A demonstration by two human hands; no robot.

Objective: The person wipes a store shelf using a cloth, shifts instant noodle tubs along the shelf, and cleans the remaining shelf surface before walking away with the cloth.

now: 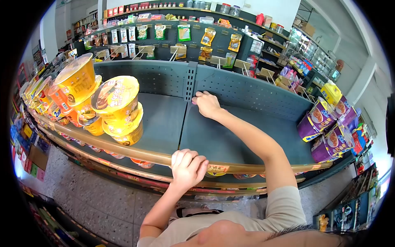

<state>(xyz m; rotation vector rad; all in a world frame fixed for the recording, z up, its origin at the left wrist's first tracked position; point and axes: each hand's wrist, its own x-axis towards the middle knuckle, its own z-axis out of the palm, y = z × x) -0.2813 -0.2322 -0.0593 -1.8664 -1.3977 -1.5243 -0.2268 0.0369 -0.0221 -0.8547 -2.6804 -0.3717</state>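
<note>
My left hand (188, 166) is closed over the front rail (242, 168) of a dark grey shelf (230, 136), its fingers curled over the edge. My right hand (207, 104) reaches to the back of that shelf, beside the slotted upright (191, 82) and the perforated back panel (242, 88). Its fingers are bent inward; a small pinkish spot shows at the fingertips, and whether it is a held thing I cannot make out. Yellow instant noodle cups (119, 109) stand stacked left of my hands. Purple noodle cups (331, 138) stand stacked at the shelf's right end.
More noodle cups (45, 92) line the shelf's far left. Behind the back panel, hanging snack packets (184, 33) and shelves of jars (225, 9) face me. A yellow jug (331, 91) stands at the right. A lower display rack (349, 214) is at bottom right.
</note>
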